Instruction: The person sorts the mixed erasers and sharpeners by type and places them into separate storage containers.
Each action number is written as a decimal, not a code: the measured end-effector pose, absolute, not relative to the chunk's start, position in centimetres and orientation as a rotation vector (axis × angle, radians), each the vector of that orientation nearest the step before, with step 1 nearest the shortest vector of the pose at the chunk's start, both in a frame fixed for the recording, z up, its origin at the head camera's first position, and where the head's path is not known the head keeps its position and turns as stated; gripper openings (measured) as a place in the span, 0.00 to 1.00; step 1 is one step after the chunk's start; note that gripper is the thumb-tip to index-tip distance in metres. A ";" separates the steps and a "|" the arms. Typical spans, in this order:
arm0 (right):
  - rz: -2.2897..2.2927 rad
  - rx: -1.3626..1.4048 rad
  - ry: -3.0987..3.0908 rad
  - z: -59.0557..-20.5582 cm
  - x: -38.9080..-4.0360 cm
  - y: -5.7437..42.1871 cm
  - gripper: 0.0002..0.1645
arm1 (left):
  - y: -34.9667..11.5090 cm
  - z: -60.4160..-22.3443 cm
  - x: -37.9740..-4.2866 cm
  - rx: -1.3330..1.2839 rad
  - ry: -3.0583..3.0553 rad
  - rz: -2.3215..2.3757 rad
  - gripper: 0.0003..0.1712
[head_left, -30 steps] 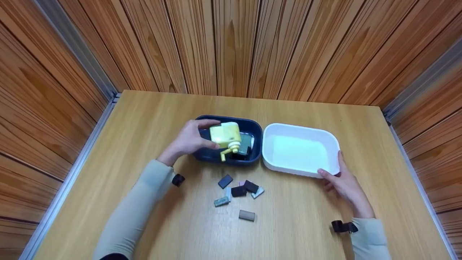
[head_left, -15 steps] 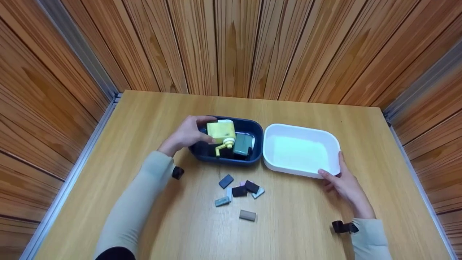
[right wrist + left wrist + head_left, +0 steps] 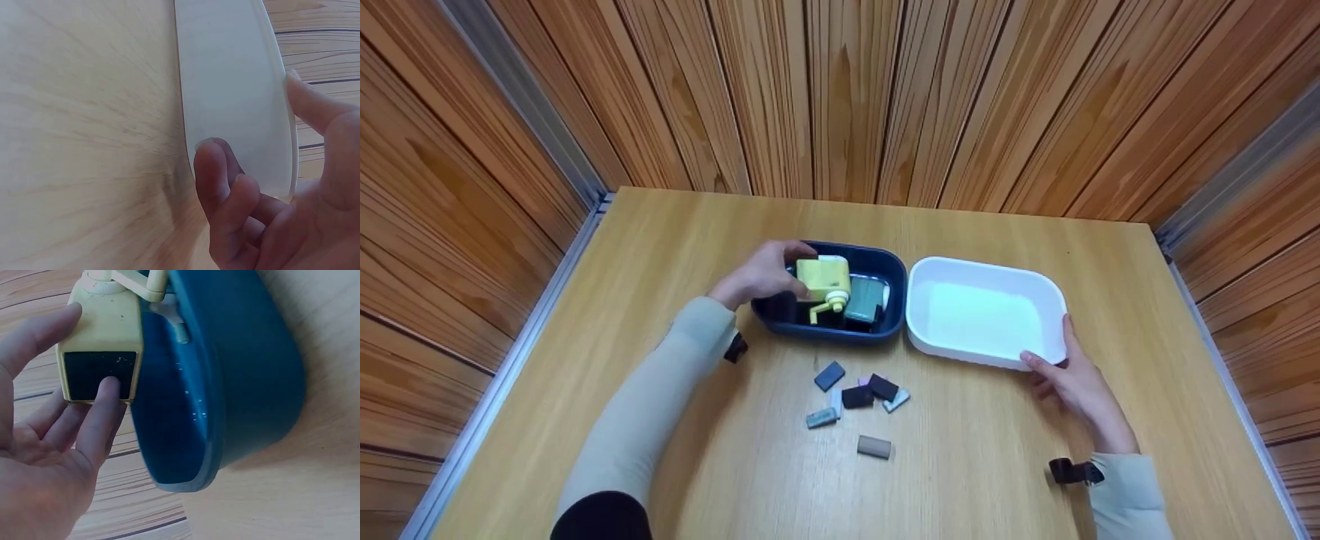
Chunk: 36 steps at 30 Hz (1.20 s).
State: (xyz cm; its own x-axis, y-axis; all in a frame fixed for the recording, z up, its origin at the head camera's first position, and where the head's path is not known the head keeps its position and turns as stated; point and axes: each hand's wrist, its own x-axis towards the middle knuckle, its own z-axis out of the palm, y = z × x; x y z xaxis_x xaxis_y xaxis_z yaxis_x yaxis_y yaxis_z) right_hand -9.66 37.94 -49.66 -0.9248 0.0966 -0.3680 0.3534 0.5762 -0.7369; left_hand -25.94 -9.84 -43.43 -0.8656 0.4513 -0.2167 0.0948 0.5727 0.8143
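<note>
My left hand (image 3: 769,271) grips a pale yellow crank pencil sharpener (image 3: 823,279) over the dark blue tub (image 3: 832,335). In the left wrist view the thumb lies on its side, and one finger touches the dark panel (image 3: 84,379) on its end. Its crank points toward the near side of the tub. A teal boxy object (image 3: 865,300) lies inside the tub beside it. My right hand (image 3: 1080,382) holds the near right corner of the white tub (image 3: 984,264), with the thumb at the rim and curled fingers against the outer wall.
Several small eraser-like blocks lie loose in front of the tubs, among them a dark one (image 3: 857,397), a teal one (image 3: 821,418) and a grey one (image 3: 874,448). The two tubs stand side by side. Wood-panelled walls (image 3: 840,105) border the table.
The left hand has moved the yellow pencil sharpener slightly left and down into the dark blue tub, and the left forearm has shifted. The right hand and white tub stay put.
</note>
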 end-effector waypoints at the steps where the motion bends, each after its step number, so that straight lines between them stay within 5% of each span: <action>1: -1.274 0.371 2.522 -49.6 -9.7 37.9 0.66 | -9.6 -43.5 -26.0 0.439 2.416 1.189 0.40; 36: -1.306 0.378 2.517 -49.7 -9.6 37.9 0.66 | -10.0 -46.7 -26.1 0.378 2.434 0.960 0.38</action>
State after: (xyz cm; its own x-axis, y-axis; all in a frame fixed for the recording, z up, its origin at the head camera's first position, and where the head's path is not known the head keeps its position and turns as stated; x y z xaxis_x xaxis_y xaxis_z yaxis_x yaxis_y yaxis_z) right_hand -9.61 37.87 -49.67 -0.9265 0.1016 -0.3624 0.3548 0.5569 -0.7509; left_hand -26.10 -9.98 -46.71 -0.8401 0.4209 -0.3420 0.0740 0.7137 0.6965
